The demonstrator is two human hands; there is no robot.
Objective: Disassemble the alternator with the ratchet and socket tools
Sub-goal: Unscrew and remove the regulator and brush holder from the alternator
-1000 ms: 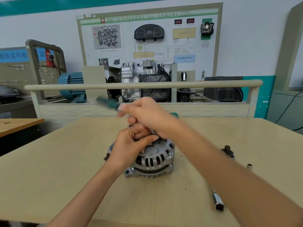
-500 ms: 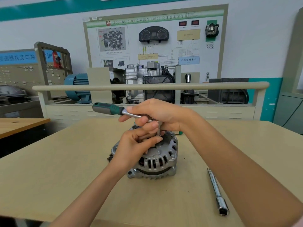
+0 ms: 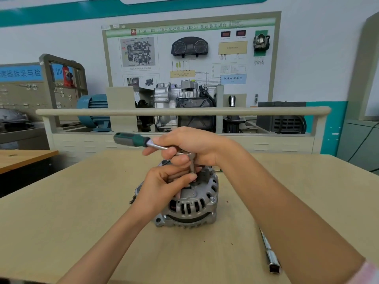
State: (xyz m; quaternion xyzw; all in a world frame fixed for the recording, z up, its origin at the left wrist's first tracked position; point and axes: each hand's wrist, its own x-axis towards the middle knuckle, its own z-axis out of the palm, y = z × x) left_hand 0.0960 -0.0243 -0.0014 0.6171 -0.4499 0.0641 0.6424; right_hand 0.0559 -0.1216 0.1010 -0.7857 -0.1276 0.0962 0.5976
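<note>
Alternator (image 3: 190, 203) standing on end in the middle of a tan workbench (image 3: 61, 222), silver slotted housing toward the camera, mounting ears at its base. Ratchet (image 3: 143, 142) held above it — green-and-grey handle sticking out to the left, chrome shank running under the right hand (image 3: 188, 146), drive head over the top of the alternator. Socket (image 3: 192, 165) hanging straight down from the head onto the alternator's upper face; exact fastener under it hidden by fingers. Right hand wrapped over the ratchet head, fingers curled down round it, index finger stretched along the shank toward the handle. Left hand (image 3: 164, 187) curled against the top left of the housing, thumb tip pressed in just beside the foot of the socket, fingers folded and gripping the upper edge of the casting — what lies beneath them not visible. Extension bar (image 3: 268, 251) lying on the bench to the right of the alternator, well apart from it, partly behind the right forearm, square drive end nearest the camera. A few dark specks on the bench near the alternator's base. Behind the bench, a beige rail (image 3: 184, 111) across a training stand with a transmission unit (image 3: 184, 103), a blue electric motor (image 3: 94, 111) to the left, and a wall display board (image 3: 190, 56) with an instrument cluster and diagrams.
</note>
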